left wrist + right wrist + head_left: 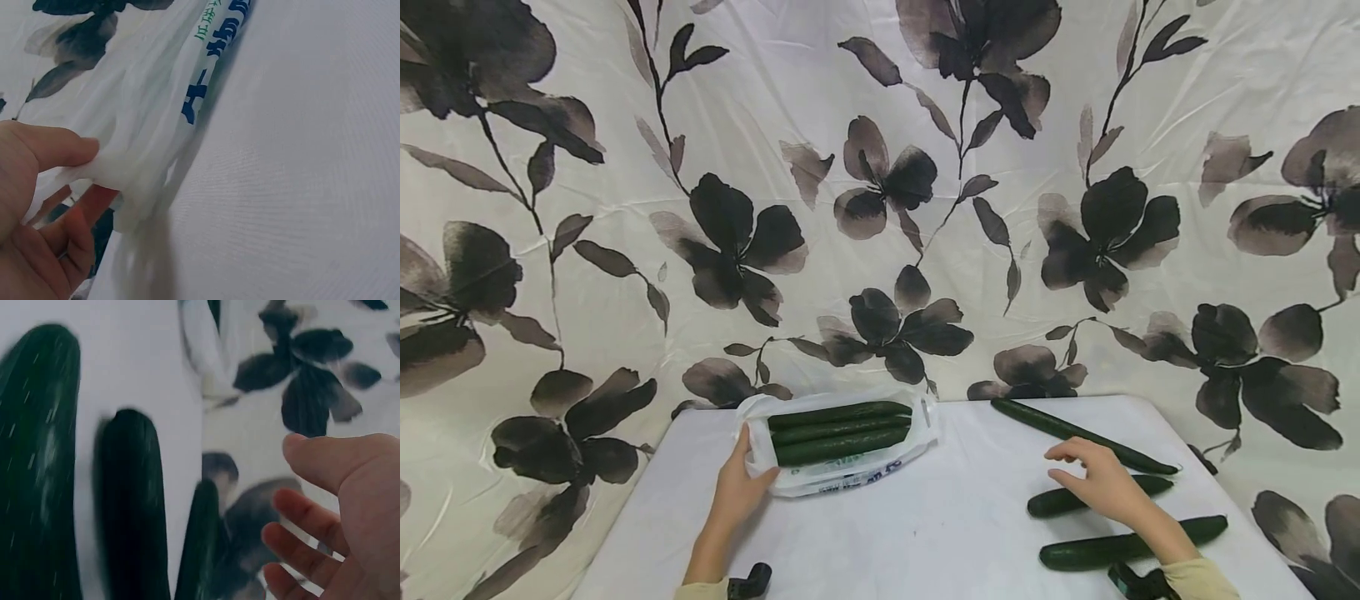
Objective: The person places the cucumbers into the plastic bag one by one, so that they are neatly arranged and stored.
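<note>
On the left half of the table lies a white plastic bag [917,446] with printed lettering, its mouth spread around several dark green cucumbers [842,435]. My left hand [741,492] pinches the bag's left edge; the left wrist view shows the thin plastic [140,131] between thumb and fingers. On the right, three loose cucumbers lie on the table: a far one [1052,425], a middle one [1051,503] and a near one [1086,553]. Over the middle one hovers my right hand [1101,479], fingers loosely bent and holding nothing. My right hand and forearm partly cover the middle and near cucumbers.
A white-covered table [925,542] carries everything. Behind it hangs a pale cloth [820,275] with dark flowers, meeting the table's back edge. A dark wrist device [750,581] sits on the left wrist and another dark device [1138,581] on the right.
</note>
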`<state>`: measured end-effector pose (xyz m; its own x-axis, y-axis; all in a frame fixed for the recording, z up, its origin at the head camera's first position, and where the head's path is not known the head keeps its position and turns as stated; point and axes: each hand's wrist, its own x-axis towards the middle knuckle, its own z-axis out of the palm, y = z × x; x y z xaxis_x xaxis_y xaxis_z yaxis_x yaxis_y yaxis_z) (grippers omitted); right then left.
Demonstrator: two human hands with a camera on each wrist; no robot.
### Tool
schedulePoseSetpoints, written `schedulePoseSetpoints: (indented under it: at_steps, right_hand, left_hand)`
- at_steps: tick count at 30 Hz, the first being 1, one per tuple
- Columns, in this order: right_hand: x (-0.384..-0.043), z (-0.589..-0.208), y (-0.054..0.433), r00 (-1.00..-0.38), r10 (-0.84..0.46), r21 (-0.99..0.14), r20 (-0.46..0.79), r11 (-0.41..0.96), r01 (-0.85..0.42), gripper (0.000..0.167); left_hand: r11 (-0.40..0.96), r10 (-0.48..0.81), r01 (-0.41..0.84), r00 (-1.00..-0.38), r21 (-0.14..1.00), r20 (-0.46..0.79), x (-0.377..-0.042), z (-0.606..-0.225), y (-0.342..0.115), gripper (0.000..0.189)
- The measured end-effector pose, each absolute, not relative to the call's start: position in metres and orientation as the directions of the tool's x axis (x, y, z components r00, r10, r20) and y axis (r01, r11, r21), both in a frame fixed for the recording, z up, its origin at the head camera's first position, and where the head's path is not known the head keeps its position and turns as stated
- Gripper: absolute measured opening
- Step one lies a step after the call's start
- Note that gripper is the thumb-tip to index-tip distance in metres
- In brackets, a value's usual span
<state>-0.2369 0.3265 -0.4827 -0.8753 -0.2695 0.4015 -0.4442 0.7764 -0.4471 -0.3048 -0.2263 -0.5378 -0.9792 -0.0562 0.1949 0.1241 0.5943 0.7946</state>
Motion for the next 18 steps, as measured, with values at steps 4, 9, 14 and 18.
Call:
schedulePoseSetpoints:
  at_steps: [4,9,14,18]
  right_hand:
    - [-0.224,-0.485,0.354,-0.913,-0.194,-0.480,0.360,0.800,-0.359,0.024]
    - [-0.206,-0.491,0.380,-0.959,-0.103,-0.521,0.263,0.822,-0.231,0.028]
    - [-0.192,-0.501,0.395,-0.976,-0.050,-0.549,0.212,0.820,-0.161,0.032]
    - [-0.183,-0.508,0.403,-0.979,-0.049,-0.570,0.198,0.807,-0.155,0.034]
  left_hand:
    - [0.588,-0.081,0.162,-0.963,0.792,0.257,-0.303,-0.537,-0.226,0.089]
    - [0.588,-0.090,0.160,-0.961,0.793,0.261,-0.301,-0.538,-0.224,0.087]
    - [0.589,-0.083,0.167,-0.961,0.790,0.265,-0.303,-0.540,-0.226,0.087]
    - [0.601,-0.079,0.158,-0.964,0.783,0.255,-0.305,-0.541,-0.228,0.088]
